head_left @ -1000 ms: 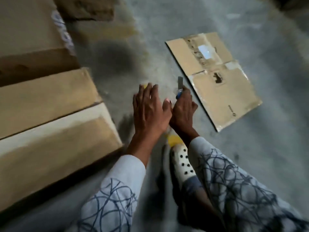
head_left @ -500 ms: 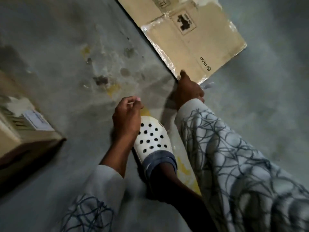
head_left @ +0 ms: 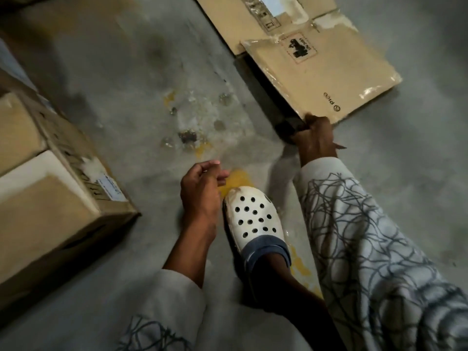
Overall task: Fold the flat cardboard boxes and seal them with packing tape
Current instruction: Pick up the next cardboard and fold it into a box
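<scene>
Flat cardboard box (head_left: 321,72) lies on the concrete floor (head_left: 152,72), ahead of me and to the right. Its near corner is raised off the floor, with a dark shadow under the left edge. Glossy clear tape (head_left: 369,91) shows along its edges, and there is a black printed mark (head_left: 300,48) on the upper face.

My right hand (head_left: 315,138) is on that near corner, fingers curled round the cardboard edge and gripping it. A thin pointed tip (head_left: 340,147) sticks out past the right side of the hand; I cannot tell what it is.

My left hand (head_left: 200,191) hangs low, well apart from the cardboard and just beside the toe of my white clog (head_left: 255,216). The fingers are loosely curled, with nothing held in them.

The clog stands on the floor at the edge of a yellow stain (head_left: 235,178).

Closed box (head_left: 50,186) sits on the floor at my left, with a white label near its corner.

Both sleeves (head_left: 354,236) are pale with dark scribbled lines.
</scene>
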Demonstrator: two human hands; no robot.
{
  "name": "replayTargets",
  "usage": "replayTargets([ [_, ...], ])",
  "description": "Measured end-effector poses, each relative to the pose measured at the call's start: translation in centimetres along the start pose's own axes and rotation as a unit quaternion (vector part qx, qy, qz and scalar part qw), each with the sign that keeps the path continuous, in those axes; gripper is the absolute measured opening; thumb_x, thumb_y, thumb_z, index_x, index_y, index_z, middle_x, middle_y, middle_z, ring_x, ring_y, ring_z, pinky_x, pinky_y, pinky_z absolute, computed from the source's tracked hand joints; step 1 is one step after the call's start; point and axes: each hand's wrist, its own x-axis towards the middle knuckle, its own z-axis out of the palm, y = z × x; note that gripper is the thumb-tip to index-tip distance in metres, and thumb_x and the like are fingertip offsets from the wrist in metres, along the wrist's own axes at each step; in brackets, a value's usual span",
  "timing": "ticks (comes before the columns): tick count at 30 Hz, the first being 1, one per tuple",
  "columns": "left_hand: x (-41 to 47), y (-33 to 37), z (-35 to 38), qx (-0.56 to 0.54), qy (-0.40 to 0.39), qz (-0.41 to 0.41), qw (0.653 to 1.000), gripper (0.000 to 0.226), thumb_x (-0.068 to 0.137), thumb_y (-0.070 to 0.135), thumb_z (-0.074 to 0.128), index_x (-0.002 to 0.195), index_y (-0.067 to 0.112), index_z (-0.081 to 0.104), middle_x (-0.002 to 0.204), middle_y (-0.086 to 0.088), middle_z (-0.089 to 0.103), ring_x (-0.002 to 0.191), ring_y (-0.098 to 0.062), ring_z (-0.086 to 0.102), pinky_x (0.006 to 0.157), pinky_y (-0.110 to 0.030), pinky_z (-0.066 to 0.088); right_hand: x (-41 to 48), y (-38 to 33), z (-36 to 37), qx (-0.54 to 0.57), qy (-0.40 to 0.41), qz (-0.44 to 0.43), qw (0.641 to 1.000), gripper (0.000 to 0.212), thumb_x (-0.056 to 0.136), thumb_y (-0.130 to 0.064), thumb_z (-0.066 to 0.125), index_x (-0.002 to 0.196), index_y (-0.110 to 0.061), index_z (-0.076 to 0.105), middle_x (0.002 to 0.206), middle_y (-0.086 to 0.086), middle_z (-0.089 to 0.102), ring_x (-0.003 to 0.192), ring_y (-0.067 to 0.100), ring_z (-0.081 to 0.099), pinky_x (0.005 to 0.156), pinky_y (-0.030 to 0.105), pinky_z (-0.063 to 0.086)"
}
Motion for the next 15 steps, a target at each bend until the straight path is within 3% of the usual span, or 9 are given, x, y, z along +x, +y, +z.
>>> replayTargets([
  [3, -2.4, 1.8, -1.6, 0.016, -0.028, -0.033, 0.999, 0.008, 0.093, 0.018, 0.062, 0.097, 0.015, 0.068, 0.079, -0.003, 0.074, 0.063, -0.012, 0.061, 0.051, -0.024, 0.042, -4.9, -2.8, -0.5, -0.081, -0.068, -0.076, 0.992, 0.04, 0.09, -0.004, 0.066, 0.128, -0.005, 0.054, 0.108, 0.005, 0.061, 0.095, 0.019, 0.061, 0.073, -0.001, 0.037],
  [5, -4.8, 3.9, -3.0, 0.032, -0.046, -0.039, 0.998, 0.008, 0.093, 0.018, 0.062, 0.099, 0.016, 0.068, 0.081, -0.004, 0.073, 0.064, -0.013, 0.061, 0.054, -0.024, 0.042, -10.5, -5.5, -0.6, -0.075, -0.103, -0.1, 0.987, 0.037, 0.09, -0.007, 0.066, 0.125, -0.009, 0.055, 0.108, 0.0, 0.062, 0.104, 0.024, 0.063, 0.077, 0.006, 0.043],
  [7, -7.9, 7.1, -4.7, 0.044, -0.053, -0.041, 0.997, 0.009, 0.093, 0.022, 0.065, 0.1, 0.018, 0.068, 0.086, -0.006, 0.073, 0.069, -0.015, 0.061, 0.06, -0.027, 0.046, -16.6, -7.9, -1.7, -0.088, -0.15, -0.072, 0.982, 0.036, 0.09, -0.022, 0.066, 0.124, -0.018, 0.056, 0.114, -0.002, 0.064, 0.106, 0.019, 0.063, 0.089, 0.025, 0.052],
  [9, -12.0, 10.6, -6.6, 0.062, -0.054, -0.04, 0.996, 0.019, 0.091, 0.033, 0.068, 0.104, 0.02, 0.069, 0.093, -0.005, 0.073, 0.076, -0.016, 0.064, 0.066, -0.033, 0.053, -23.4, -10.6, -3.0, -0.011, -0.209, -0.018, 0.978, 0.035, 0.091, -0.028, 0.066, 0.125, -0.02, 0.057, 0.115, -0.002, 0.065, 0.104, 0.013, 0.064, 0.09, 0.028, 0.054],
  [10, -14.2, 12.5, -7.6, 0.067, -0.06, -0.039, 0.995, 0.025, 0.09, 0.041, 0.069, 0.103, 0.021, 0.069, 0.091, -0.001, 0.072, 0.078, -0.016, 0.065, 0.07, -0.037, 0.056, -26.5, -11.9, -4.0, 0.078, -0.242, 0.022, 0.967, 0.032, 0.093, -0.025, 0.064, 0.123, -0.017, 0.059, 0.112, 0.0, 0.068, 0.1, 0.013, 0.067, 0.086, 0.026, 0.056],
  [11, -16.8, 14.6, -9.0, 0.07, -0.068, -0.043, 0.994, 0.033, 0.086, 0.051, 0.07, 0.098, 0.02, 0.071, 0.087, 0.003, 0.073, 0.079, -0.017, 0.066, 0.074, -0.04, 0.057, -30.1, -13.6, -4.9, 0.221, -0.266, 0.119, 0.931, 0.025, 0.095, -0.018, 0.062, 0.119, -0.012, 0.062, 0.106, 0.004, 0.072, 0.094, 0.016, 0.07, 0.082, 0.027, 0.058],
  [13, -21.2, 18.4, -11.0, 0.07, -0.095, -0.048, 0.992, 0.054, 0.071, 0.065, 0.075, 0.094, 0.016, 0.074, 0.086, 0.001, 0.076, 0.082, -0.021, 0.071, 0.079, -0.039, 0.056, -36.1, -16.1, -6.2, 0.473, -0.317, 0.344, 0.746, 0.027, 0.088, 0.005, 0.056, 0.113, -0.001, 0.064, 0.1, 0.018, 0.072, 0.095, 0.027, 0.069, 0.094, 0.038, 0.055],
  [14, -23.7, 19.9, -12.6, 0.06, -0.091, -0.036, 0.993, 0.056, 0.068, 0.061, 0.08, 0.095, 0.012, 0.075, 0.089, -0.003, 0.077, 0.085, -0.024, 0.072, 0.08, -0.038, 0.057, -39.5, -17.1, -7.1, 0.508, -0.341, 0.382, 0.693, 0.04, 0.079, 0.013, 0.059, 0.117, 0.0, 0.063, 0.106, 0.021, 0.07, 0.103, 0.03, 0.066, 0.103, 0.042, 0.049],
  [15, -25.9, 21.0, -13.9, 0.049, -0.079, -0.014, 0.996, 0.046, 0.072, 0.048, 0.083, 0.093, 0.009, 0.074, 0.087, -0.006, 0.076, 0.086, -0.027, 0.072, 0.078, -0.036, 0.058, -42.4, -17.9, -7.9, 0.522, -0.366, 0.384, 0.668, 0.058, 0.068, 0.018, 0.065, 0.123, -0.001, 0.062, 0.113, 0.022, 0.067, 0.11, 0.031, 0.064, 0.105, 0.045, 0.047],
])
